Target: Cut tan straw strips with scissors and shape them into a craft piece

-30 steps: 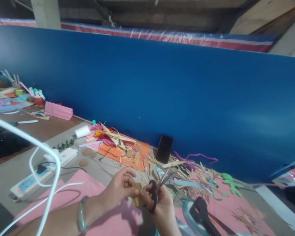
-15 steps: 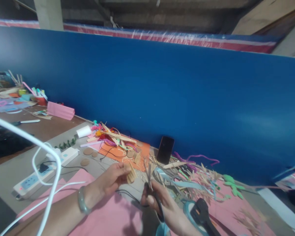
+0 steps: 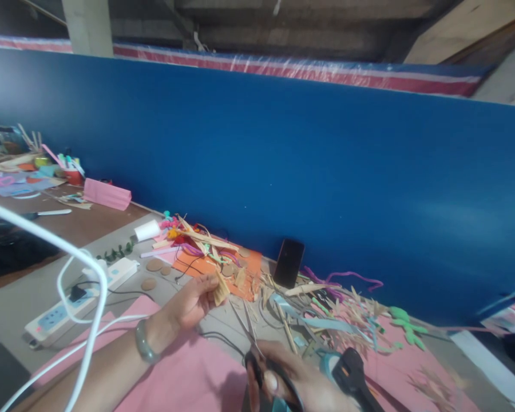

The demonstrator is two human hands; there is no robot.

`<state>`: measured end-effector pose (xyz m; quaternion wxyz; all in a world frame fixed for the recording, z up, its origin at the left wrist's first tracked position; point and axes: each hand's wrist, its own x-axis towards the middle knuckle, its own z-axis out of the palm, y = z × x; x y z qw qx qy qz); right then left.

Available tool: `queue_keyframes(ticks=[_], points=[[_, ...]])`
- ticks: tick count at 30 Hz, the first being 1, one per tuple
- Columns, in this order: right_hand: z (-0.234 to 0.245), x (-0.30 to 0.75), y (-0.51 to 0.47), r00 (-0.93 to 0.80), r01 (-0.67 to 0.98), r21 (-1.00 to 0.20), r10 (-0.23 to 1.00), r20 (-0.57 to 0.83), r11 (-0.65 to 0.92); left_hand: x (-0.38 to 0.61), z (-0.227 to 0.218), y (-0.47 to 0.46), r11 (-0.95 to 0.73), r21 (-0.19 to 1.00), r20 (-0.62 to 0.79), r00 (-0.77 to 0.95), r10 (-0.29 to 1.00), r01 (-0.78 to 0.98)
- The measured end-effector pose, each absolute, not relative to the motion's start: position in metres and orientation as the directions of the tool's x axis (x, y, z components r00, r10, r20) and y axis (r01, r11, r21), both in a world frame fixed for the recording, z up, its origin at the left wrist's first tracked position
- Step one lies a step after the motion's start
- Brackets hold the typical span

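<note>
Scissors (image 3: pixel 245 327) sit in the right hand (image 3: pixel 285 382), whose fingers are closed through the black handles. The hand is low in the view, almost straight below the black phone (image 3: pixel 288 263) that leans against the blue partition (image 3: pixel 326 171). The thin blades point up and left towards the phone's lower left and look slightly parted, with nothing between them. The left hand (image 3: pixel 187 304) is down and to the left of the phone, with thumb and fingers pinched together on a small tan wooden piece (image 3: pixel 221 292). That piece is held clear of the surface (image 3: pixel 34 292) and apart from the blade tips. A grey-green bangle (image 3: pixel 142 345) rings the left wrist. An orange sheet (image 3: pixel 197 266) just left of the phone carries wooden strips, cord and bright pompoms. Further left of the phone lie cork discs (image 3: pixel 153 265), a white roll (image 3: pixel 146 230) and a white power strip (image 3: pixel 79 297), with a thick white cable (image 3: pixel 60 252) looping in front of the strip. A pink sheet (image 3: pixel 184 377) covers the surface below and left of the phone, under the left forearm. Right of the phone are purple pipe cleaners (image 3: pixel 347 274), a scatter of wood and paper offcuts, and a green felt shape (image 3: pixel 403 323). Below and right of the phone, a black-handled tool (image 3: pixel 352 372) lies beside the right hand.
</note>
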<state>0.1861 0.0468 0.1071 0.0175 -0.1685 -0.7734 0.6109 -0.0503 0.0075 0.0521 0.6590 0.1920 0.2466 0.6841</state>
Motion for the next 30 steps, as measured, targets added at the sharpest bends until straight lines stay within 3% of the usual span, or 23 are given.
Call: queue_keyframes(ticks=[11,21,30], points=[[0.1,0.189,0.048,-0.92,0.264,-0.951,0.338,-0.198,0.162,-0.045,0.054,0.004,-0.013,0.658,0.036,0.014,0.999,-0.752],[0.079,0.182,0.043,-0.938,0.17,-0.983,0.316,-0.14,0.069,-0.04,0.045,0.004,-0.034,0.79,0.092,0.063,0.994,-0.612],[0.079,0.177,0.039,-0.95,0.04,-0.998,0.306,-0.052,-0.045,-0.037,0.058,0.0,-0.07,0.855,0.082,0.0,0.997,-0.514]])
